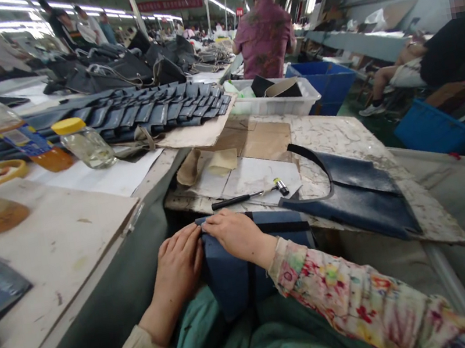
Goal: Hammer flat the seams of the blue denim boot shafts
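Observation:
A dark blue piece (231, 274) with black strips hangs over the near edge of the worktable, above my lap. My left hand (182, 258) is closed on its upper left corner, the fingertips pressed at the edge. Right beside it, my right hand (236, 235) pinches the same top edge, its fingertips nearly touching the left ones. Just beyond my hands lies a small hammer (240, 199) with a black handle and a yellow-and-black head. To the right, a curved dark blue piece (354, 190) rests flat on the worktable (340, 127).
On the left table (79, 239) stand a bottle (26, 139) and a yellow-lidded jar (85, 144), with layered blue pieces (151, 107) behind. Beyond the worktable are a white bin (285, 104), blue bins (323, 80) and a person in purple (264, 36). Another person sits at right.

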`<move>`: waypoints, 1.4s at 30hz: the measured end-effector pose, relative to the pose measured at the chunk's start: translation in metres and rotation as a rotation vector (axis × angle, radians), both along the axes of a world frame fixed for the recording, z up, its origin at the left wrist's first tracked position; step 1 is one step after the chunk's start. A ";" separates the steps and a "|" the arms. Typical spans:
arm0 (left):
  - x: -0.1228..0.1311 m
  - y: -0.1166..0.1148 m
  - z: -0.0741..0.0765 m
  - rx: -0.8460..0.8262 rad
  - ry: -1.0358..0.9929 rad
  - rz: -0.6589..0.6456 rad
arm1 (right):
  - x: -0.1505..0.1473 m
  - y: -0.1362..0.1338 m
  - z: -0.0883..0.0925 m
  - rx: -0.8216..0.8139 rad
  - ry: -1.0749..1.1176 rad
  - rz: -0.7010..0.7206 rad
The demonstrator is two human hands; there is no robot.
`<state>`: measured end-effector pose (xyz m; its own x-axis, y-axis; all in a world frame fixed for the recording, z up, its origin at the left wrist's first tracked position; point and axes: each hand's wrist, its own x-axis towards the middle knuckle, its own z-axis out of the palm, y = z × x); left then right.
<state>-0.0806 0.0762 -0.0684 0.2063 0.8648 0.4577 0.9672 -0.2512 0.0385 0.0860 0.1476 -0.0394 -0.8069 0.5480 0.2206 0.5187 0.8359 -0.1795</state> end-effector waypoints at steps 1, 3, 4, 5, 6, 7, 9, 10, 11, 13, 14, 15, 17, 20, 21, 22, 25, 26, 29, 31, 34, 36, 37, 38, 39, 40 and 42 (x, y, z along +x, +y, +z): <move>-0.002 -0.001 0.000 0.001 -0.014 0.024 | -0.005 0.001 0.000 0.008 0.001 0.000; -0.002 -0.003 -0.001 0.004 -0.034 0.063 | -0.011 0.001 0.001 0.022 0.006 -0.005; -0.001 -0.004 -0.002 0.005 -0.040 0.076 | -0.012 0.000 0.001 0.028 0.010 -0.007; 0.001 -0.004 -0.002 0.002 -0.041 0.080 | -0.012 -0.002 0.002 0.034 0.013 -0.010; 0.003 -0.005 -0.001 -0.002 -0.040 0.079 | -0.009 -0.003 0.002 0.039 0.017 -0.015; 0.006 -0.005 -0.001 -0.009 -0.036 0.072 | -0.005 -0.005 0.003 0.043 0.017 -0.018; 0.011 -0.004 0.001 -0.029 -0.020 0.067 | 0.009 -0.010 0.003 0.050 0.007 -0.025; 0.012 -0.004 0.002 -0.038 -0.007 0.066 | 0.018 -0.012 0.003 0.055 -0.003 -0.032; 0.013 -0.003 0.003 -0.044 0.007 0.067 | 0.029 -0.014 0.003 0.061 -0.013 -0.040; 0.011 -0.001 0.005 -0.052 0.032 0.067 | 0.052 -0.018 0.006 0.077 -0.038 -0.063; 0.009 0.000 0.007 -0.056 0.040 0.061 | 0.064 -0.020 0.007 0.085 -0.054 -0.074; 0.008 0.003 0.011 -0.062 0.048 0.054 | 0.077 -0.022 0.009 0.093 -0.074 -0.080; 0.007 0.012 0.022 -0.095 0.072 0.045 | 0.100 -0.026 0.013 0.109 -0.120 -0.095; 0.017 0.040 0.045 -0.243 0.133 0.031 | 0.129 -0.037 0.012 0.117 -0.144 -0.168; 0.024 0.054 0.052 -0.322 0.155 0.022 | 0.136 -0.042 0.010 0.115 -0.126 -0.207; 0.033 0.069 0.057 -0.403 0.174 0.009 | 0.142 -0.048 0.006 0.112 -0.097 -0.252; 0.062 0.119 0.054 -0.593 0.224 -0.019 | 0.156 -0.071 -0.010 0.118 0.018 -0.390; 0.071 0.135 0.048 -0.642 0.241 -0.018 | 0.159 -0.078 -0.015 0.125 0.054 -0.428; 0.092 0.172 0.021 -0.785 0.290 0.006 | 0.163 -0.095 -0.025 0.142 0.142 -0.499; 0.099 0.185 0.007 -0.849 0.307 0.021 | 0.164 -0.099 -0.026 0.141 0.179 -0.514; 0.102 0.192 0.000 -0.868 0.301 0.023 | 0.164 -0.096 -0.026 0.125 0.213 -0.515; 0.103 0.190 0.007 -0.836 0.277 0.017 | 0.164 -0.092 -0.027 0.117 0.228 -0.511; 0.104 0.187 0.012 -0.805 0.259 0.011 | 0.163 -0.091 -0.027 0.115 0.236 -0.509; 0.104 0.183 0.019 -0.771 0.240 0.003 | 0.163 -0.089 -0.027 0.113 0.243 -0.508; 0.104 0.177 0.026 -0.736 0.221 -0.005 | 0.163 -0.088 -0.028 0.111 0.250 -0.507; 0.102 0.170 0.034 -0.708 0.203 -0.011 | 0.163 -0.088 -0.029 0.109 0.256 -0.505; 0.093 0.149 0.049 -0.678 0.184 -0.014 | 0.164 -0.088 -0.030 0.102 0.264 -0.501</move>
